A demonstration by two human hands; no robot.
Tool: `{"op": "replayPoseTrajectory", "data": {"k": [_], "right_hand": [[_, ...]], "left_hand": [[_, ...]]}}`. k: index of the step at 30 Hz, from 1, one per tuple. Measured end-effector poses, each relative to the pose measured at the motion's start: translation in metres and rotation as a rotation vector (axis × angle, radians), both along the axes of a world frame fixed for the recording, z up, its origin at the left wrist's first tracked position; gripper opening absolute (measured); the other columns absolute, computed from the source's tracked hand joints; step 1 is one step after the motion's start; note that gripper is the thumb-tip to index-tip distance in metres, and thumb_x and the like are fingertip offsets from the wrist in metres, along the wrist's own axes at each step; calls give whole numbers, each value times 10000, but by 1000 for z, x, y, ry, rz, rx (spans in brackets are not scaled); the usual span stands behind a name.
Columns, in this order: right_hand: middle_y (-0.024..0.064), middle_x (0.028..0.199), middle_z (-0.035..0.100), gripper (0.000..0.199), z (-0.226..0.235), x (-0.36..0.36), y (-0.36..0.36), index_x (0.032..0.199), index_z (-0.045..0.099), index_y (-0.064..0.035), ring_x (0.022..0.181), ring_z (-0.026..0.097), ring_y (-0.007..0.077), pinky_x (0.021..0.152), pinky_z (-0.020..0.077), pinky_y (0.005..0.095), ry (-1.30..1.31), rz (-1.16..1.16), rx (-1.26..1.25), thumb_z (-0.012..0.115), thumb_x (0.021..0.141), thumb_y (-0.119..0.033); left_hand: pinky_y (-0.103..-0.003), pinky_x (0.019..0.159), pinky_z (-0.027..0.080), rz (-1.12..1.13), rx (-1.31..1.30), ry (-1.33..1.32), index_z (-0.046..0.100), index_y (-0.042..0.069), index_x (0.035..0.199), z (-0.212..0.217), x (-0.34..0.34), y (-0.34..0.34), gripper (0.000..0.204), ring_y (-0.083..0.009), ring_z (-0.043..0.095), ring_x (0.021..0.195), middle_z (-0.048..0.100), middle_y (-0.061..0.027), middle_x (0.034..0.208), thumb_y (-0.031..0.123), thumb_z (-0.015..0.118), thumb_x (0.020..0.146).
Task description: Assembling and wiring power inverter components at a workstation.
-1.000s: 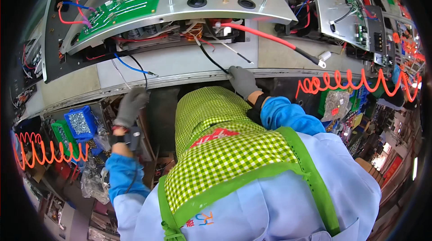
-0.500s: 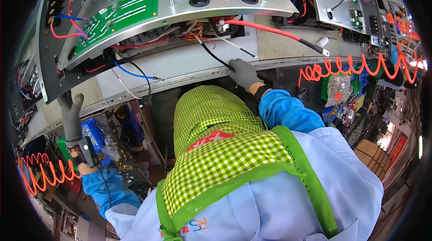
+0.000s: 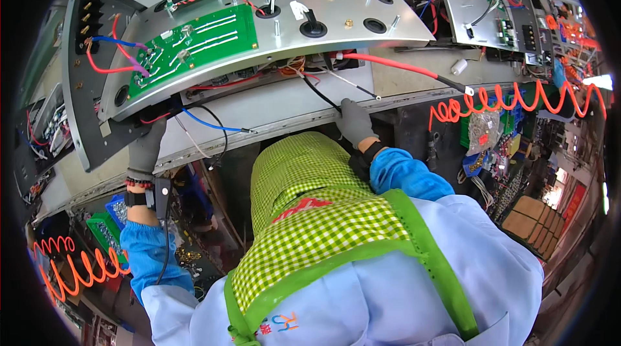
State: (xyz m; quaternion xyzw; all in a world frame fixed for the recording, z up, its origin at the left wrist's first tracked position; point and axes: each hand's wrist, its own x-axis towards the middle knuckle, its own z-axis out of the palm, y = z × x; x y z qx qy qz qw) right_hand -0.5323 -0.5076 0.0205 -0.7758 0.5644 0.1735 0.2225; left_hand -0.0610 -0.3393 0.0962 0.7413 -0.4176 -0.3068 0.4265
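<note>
Before me lies an electrical unit with a silver metal plate [image 3: 259, 45] on top and a black end panel [image 3: 103, 132] at its left. A green circuit board [image 3: 200, 45] is fixed to the plate. My right hand [image 3: 356, 123], in a grey glove, is closed on a black cable [image 3: 317, 92] that comes out from under the plate, by the bench's front edge. My left hand [image 3: 147, 145], gloved too, reaches under the plate's left corner beside the black panel. Its fingers are hidden there. A blue wire [image 3: 213, 123] hangs out to its right.
A thick red cable [image 3: 394, 63] with a ring lug sticks out to the right. Another open unit [image 3: 488, 3] stands at the far right. Orange coiled hoses [image 3: 517, 100] hang on both sides. Below the bench edge [image 3: 284, 118] are bins of small parts, including a green bin [image 3: 107, 233].
My left hand has moved right, from beside the black panel to under the plate's corner. My right hand has shifted slightly right and down, still at the black cable. The view has shifted a little.
</note>
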Motion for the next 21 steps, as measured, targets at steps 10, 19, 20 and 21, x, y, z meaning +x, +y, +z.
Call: {"op": "replayPoseTrajectory", "data": {"k": [10,19,20,21], "right_hand": [[268,896,636,279,2,-32,-20,960,514,-14,889,605,469,765,477,524,-216,-61,142,633,854,-243],[190,923,687,304,9,-18,-39,935,684,-47,912,650,387,814,506,491,48,137,170,593,870,-329],[188,934,690,288,3,-15,-36,918,690,-45,913,655,380,821,510,485,62,177,171,578,879,-308],[188,934,690,288,1,-11,-30,918,690,-45,913,655,380,821,510,485,61,179,175,578,879,-308]], "left_hand": [[-352,902,467,-242,90,-409,647,8,1134,-5,-22,0,330,-207,595,1029,639,-100,1122,217,716,888],[-300,805,509,-10,120,-24,659,-8,1095,8,-33,-8,297,-149,628,910,665,-74,1042,166,741,868],[-300,805,509,-8,118,-20,659,-8,1095,7,-35,-10,297,-149,628,910,665,-74,1042,166,741,868],[-294,800,509,4,64,-104,659,-9,1096,8,-35,-9,296,-144,626,903,667,-69,1021,164,740,869]]}}
